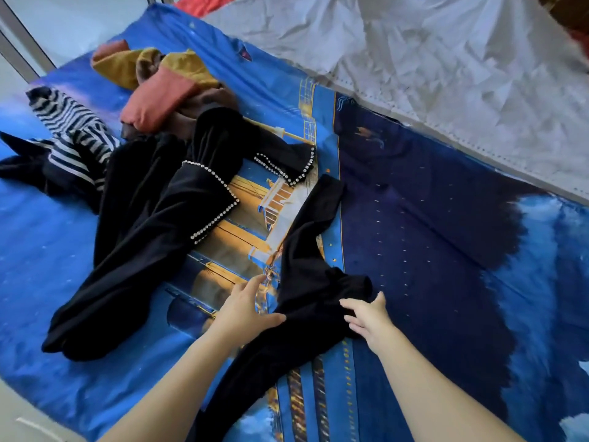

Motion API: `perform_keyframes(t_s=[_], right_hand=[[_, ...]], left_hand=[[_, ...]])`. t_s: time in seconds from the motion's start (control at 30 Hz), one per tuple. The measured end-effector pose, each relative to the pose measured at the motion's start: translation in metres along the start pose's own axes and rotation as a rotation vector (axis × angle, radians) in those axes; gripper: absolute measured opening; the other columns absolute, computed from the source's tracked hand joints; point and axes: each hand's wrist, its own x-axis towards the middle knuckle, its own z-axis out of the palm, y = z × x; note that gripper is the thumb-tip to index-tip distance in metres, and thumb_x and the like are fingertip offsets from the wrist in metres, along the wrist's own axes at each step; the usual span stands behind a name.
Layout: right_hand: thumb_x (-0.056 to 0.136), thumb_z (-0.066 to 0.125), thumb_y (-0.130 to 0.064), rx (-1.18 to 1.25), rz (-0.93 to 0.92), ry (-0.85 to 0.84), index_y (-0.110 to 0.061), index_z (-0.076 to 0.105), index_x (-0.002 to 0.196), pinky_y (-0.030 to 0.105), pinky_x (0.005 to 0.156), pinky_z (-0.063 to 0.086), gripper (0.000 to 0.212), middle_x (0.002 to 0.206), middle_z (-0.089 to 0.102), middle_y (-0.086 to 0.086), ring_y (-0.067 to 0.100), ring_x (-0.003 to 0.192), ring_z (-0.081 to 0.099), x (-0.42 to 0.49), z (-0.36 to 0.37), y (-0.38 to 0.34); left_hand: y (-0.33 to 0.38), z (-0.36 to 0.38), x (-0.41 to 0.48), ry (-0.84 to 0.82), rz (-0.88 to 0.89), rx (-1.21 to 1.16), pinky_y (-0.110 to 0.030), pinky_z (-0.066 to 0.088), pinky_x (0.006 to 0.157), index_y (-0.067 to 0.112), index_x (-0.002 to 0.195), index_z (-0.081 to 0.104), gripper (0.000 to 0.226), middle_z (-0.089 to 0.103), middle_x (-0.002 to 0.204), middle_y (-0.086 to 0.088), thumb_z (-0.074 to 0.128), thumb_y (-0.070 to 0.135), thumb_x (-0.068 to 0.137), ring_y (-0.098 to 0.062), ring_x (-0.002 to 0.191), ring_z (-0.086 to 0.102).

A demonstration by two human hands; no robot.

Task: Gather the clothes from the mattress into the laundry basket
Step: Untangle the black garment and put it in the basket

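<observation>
Several clothes lie on a mattress covered by a blue printed sheet (414, 237). A long plain black garment (306, 250) stretches from the middle toward me. My left hand (245, 307) rests open at its left edge, thumb touching the cloth. My right hand (369, 317) lies on its bunched part, fingers spread, not closed on it. To the left lies a black garment with rhinestone trim (153, 218). Behind it sits an orange, mustard and brown pile (159, 90). A black-and-white striped piece (73, 135) is at the far left. No laundry basket is in view.
A crumpled white sheet (430, 59) covers the far right part of the bed. A window frame (22, 52) runs along the upper left. The mattress's near edge (38, 419) shows at the bottom left.
</observation>
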Motion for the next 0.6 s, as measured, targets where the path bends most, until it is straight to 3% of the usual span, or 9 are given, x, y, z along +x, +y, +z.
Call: perform_keyframes(t_s=[0.1, 0.2, 0.3, 0.43, 0.53, 0.6], right_hand=[[0.080, 0.072, -0.019, -0.070, -0.013, -0.074, -0.018, 0.034, 0.144, 0.032, 0.066, 0.057, 0.075, 0.120, 0.060, 0.010, 0.018, 0.058, 0.059, -0.003, 0.011, -0.002], [0.080, 0.071, -0.028, -0.137, -0.114, -0.167, -0.016, 0.063, 0.111, 0.026, 0.051, 0.048, 0.034, 0.086, 0.059, 0.014, 0.013, 0.040, 0.039, -0.030, 0.025, -0.028], [0.080, 0.068, -0.029, -0.223, -0.297, -0.307, -0.014, 0.067, 0.086, 0.023, 0.046, 0.037, 0.016, 0.075, 0.051, 0.012, 0.014, 0.045, 0.043, -0.074, 0.047, -0.067], [0.081, 0.067, -0.026, -0.249, -0.500, -0.561, -0.015, 0.069, 0.078, 0.031, 0.063, 0.043, 0.012, 0.078, 0.064, 0.007, 0.020, 0.072, 0.061, -0.153, 0.074, -0.119], [0.082, 0.066, -0.022, -0.186, -0.572, -0.695, -0.021, 0.066, 0.065, 0.023, 0.060, 0.047, 0.017, 0.066, 0.063, -0.002, 0.013, 0.063, 0.061, -0.218, 0.090, -0.149], [0.079, 0.068, -0.022, -0.139, -0.606, -0.782, -0.020, 0.066, 0.066, 0.025, 0.062, 0.047, 0.014, 0.068, 0.061, 0.001, 0.014, 0.063, 0.059, -0.263, 0.102, -0.164]], left_hand=[[0.005, -0.004, 0.005, 0.009, 0.035, -0.011, -0.032, 0.039, 0.100, 0.035, 0.146, 0.020, 0.091, 0.032, 0.145, -0.003, 0.073, 0.044, 0.072, -0.021, 0.123, 0.046], [0.015, -0.016, -0.002, 0.008, 0.081, -0.011, -0.027, 0.039, 0.093, 0.037, 0.147, 0.014, 0.101, 0.023, 0.150, 0.001, 0.077, 0.038, 0.069, -0.020, 0.125, 0.043], [0.025, -0.032, -0.015, -0.001, 0.137, -0.027, -0.028, 0.042, 0.097, 0.040, 0.148, 0.008, 0.116, 0.016, 0.152, 0.003, 0.084, 0.031, 0.060, -0.020, 0.131, 0.036], [0.040, -0.063, -0.040, 0.061, 0.191, -0.170, -0.024, 0.033, 0.104, 0.032, 0.148, 0.017, 0.122, 0.019, 0.147, 0.006, 0.089, 0.025, 0.049, -0.015, 0.137, 0.028], [0.050, -0.096, -0.069, 0.168, 0.262, -0.318, -0.029, 0.035, 0.109, 0.026, 0.131, 0.045, 0.097, 0.043, 0.134, 0.004, 0.090, 0.021, 0.045, -0.012, 0.128, 0.041], [0.051, -0.121, -0.091, 0.279, 0.330, -0.466, -0.026, 0.048, 0.097, 0.029, 0.109, 0.059, 0.066, 0.065, 0.114, 0.006, 0.086, 0.012, 0.052, -0.005, 0.109, 0.060]])
